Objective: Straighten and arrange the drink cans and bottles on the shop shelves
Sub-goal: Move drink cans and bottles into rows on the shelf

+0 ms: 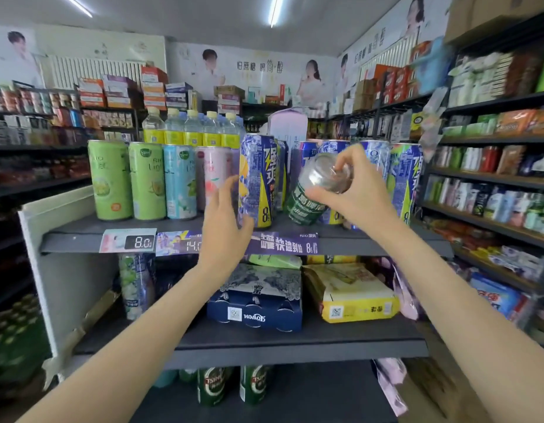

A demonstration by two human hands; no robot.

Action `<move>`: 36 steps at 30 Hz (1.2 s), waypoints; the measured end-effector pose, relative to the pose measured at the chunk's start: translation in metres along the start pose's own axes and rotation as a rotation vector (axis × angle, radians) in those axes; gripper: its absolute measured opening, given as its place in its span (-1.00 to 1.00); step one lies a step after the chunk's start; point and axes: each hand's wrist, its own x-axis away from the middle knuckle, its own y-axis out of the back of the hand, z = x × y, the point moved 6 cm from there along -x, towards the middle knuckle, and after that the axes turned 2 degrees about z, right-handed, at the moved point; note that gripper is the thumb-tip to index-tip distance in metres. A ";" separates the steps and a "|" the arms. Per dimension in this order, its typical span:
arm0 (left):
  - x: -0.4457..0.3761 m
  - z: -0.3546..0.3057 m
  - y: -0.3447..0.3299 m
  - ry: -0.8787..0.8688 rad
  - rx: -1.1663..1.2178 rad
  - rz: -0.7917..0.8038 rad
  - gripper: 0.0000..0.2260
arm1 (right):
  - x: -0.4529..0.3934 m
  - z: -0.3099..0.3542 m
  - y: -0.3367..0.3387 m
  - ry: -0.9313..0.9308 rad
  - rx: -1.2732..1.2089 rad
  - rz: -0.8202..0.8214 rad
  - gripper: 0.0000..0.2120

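Green beer can [307, 203], tilted at frame centre, hangs gripped by its top in the right hand [353, 190]; left hand [225, 215], fingers spread, steadies the blue can [256, 181]. Best lowered upright, label forward.

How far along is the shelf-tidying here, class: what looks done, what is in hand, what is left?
Done: the four pastel cans stand upright in a row on the top shelf. In hand: the right hand grips a tilted green can; the left hand reaches open toward the blue can. Left: setting the green can upright.
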 end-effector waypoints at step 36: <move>0.527 0.256 -0.138 0.714 -0.177 0.628 -0.67 | 0.515 -0.324 -0.243 -0.762 -0.021 0.545 -0.50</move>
